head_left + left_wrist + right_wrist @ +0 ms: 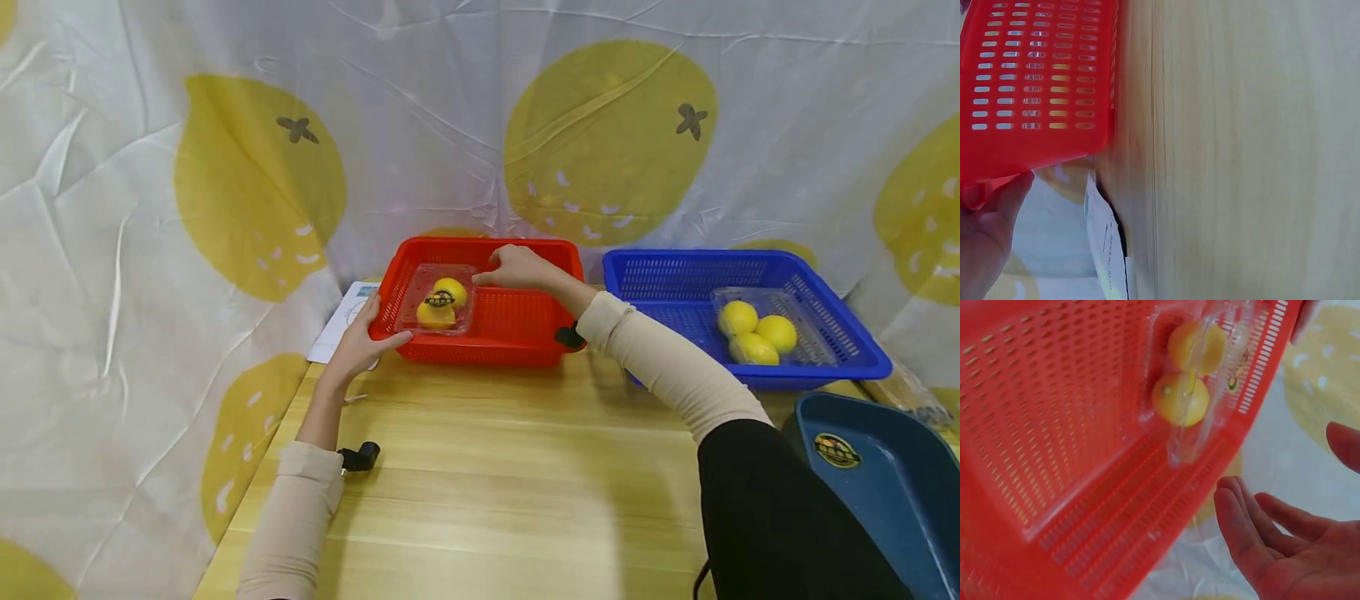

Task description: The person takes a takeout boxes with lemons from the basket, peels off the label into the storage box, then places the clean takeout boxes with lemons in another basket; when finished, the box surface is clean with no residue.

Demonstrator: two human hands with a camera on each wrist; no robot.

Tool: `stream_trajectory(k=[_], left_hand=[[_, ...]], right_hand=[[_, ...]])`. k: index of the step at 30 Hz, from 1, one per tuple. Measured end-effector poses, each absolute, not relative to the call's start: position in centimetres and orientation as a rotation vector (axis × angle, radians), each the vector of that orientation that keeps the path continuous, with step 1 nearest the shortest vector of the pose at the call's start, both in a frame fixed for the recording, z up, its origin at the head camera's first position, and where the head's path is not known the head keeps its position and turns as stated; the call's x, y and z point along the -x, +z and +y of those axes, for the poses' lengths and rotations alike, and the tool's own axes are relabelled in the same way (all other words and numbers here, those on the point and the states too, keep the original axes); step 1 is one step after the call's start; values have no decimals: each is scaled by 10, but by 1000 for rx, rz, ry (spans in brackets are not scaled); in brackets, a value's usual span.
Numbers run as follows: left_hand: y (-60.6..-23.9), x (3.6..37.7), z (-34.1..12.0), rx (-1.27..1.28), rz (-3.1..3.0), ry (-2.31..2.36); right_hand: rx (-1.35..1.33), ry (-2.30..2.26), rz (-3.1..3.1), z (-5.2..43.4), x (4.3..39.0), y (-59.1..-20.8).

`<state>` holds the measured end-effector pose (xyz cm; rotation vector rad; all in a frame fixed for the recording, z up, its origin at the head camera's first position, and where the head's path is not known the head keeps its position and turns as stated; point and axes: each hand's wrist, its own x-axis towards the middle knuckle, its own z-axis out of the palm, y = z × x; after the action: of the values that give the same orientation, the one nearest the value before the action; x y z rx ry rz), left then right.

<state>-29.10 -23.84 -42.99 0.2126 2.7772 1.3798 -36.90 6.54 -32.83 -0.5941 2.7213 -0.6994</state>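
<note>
My left hand [357, 340] is at the left end of a red plastic basket [517, 327], fingers along its side and thumb stretched toward the front corner. In the left wrist view, the thumb touches the basket just below its rim. My right hand [522, 268] hovers over the basket with bent, spread fingers and holds nothing. In the right wrist view, its fingers are apart from the basket wall. Inside the basket's left part lies a clear plastic box [411, 310] with two lemons [448, 292] and a dark-and-gold label [440, 300].
To the right stands a blue basket [667, 321] with a clear box of lemons [754, 333]. A dark teal bin [885, 450] is at the near right. A white printed sheet [337, 327] lies by the red basket, and a lemon-print curtain [420, 125] hangs behind the wooden table [510, 475].
</note>
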Motion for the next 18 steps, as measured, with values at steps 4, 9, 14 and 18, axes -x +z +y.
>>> stream_trajectory(k=[4,9,14,18], left_hand=[[-431,291,-238,-199,2758,1416],[-433,288,-243,-180,2742,1432],[-434,283,-249,-162,2739,1456],[-434,279,-253,-124,2751,1470]], right_hand=[[546,-768,2689,47,381,-337],[485,-807,2629,27,391,-351],[444,-930,2518,10,395,-356],[429,-964,2458,2,401,-358]])
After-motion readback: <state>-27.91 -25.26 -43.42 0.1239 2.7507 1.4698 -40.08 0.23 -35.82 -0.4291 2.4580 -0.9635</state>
